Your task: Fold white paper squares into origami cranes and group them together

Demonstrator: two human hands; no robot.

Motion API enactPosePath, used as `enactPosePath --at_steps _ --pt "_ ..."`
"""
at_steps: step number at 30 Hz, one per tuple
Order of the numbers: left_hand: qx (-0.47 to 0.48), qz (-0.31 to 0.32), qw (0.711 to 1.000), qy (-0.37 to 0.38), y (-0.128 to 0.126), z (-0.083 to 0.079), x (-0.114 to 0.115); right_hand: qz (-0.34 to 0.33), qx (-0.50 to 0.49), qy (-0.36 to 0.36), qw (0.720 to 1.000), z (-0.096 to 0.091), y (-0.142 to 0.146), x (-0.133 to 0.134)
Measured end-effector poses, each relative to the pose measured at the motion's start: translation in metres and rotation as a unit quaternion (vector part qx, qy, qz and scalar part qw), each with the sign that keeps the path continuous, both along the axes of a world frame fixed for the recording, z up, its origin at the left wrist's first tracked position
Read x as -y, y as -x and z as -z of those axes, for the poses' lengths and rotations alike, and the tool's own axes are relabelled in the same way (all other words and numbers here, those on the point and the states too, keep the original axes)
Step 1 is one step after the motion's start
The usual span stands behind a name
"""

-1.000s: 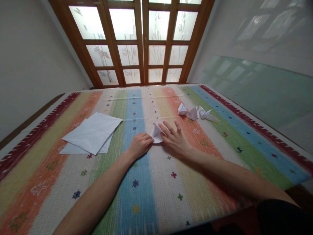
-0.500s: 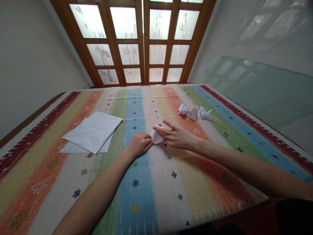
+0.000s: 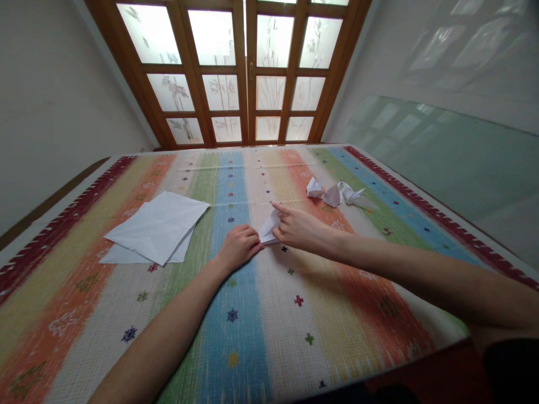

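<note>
The paper lies on the striped, cloth-covered counter, its near left corner pinched in the grip of the left hand; the right hand touches its right side, index finger stretched, others curled, though I cannot tell whether that grip pinches. Sheets overlap on the left, folded pieces sit far right. Frosted wooden doors stand beyond.

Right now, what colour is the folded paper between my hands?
The folded paper is white, best seen in the head view.
</note>
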State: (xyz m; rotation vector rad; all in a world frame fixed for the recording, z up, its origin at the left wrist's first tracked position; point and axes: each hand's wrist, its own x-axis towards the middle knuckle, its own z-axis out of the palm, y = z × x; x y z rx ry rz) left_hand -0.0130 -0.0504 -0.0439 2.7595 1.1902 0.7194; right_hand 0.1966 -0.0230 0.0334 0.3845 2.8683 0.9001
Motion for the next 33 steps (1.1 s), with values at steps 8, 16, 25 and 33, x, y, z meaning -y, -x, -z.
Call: enactPosePath --at_steps 8,16,25,33 --pt "-0.003 -0.052 0.998 0.022 -0.005 -0.001 0.000 0.034 -0.022 0.028 0.999 0.006 0.016 -0.003" --pt "-0.022 -0.089 0.995 0.033 -0.008 -0.007 0.002 0.046 -0.007 -0.026 0.999 0.020 0.031 -0.006" --pt "-0.043 -0.112 0.992 0.028 -0.007 -0.001 0.001 -0.025 -0.273 0.002 0.962 0.048 0.006 0.003" --pt "-0.033 -0.057 0.998 0.019 -0.006 -0.003 0.004 0.184 -0.621 0.173 0.742 0.081 0.003 0.000"
